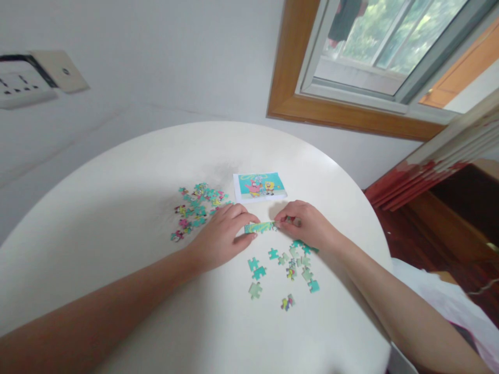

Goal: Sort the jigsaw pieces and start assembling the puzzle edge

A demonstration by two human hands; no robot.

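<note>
A short strip of joined jigsaw puzzle pieces (260,227), green and yellow, lies on the white table between my hands. My left hand (223,232) steadies the strip's left end, index finger above it and thumb below. At the right end, my right hand (306,222) has its fingers pinched on a puzzle piece, mostly covered by the fingertips. Just beyond the strip sits a reference picture card (261,186) with pink and yellow cartoon figures. Loose teal and pale green pieces (259,272) are scattered nearer me, some partly under my right wrist.
A pile of mixed puzzle pieces (198,205) lies left of the card, beside my left hand. The round white table (187,332) meets the wall at the back. Beyond it are a wood-framed window (292,104), a wall socket (23,83) and a red-and-white curtain (413,174).
</note>
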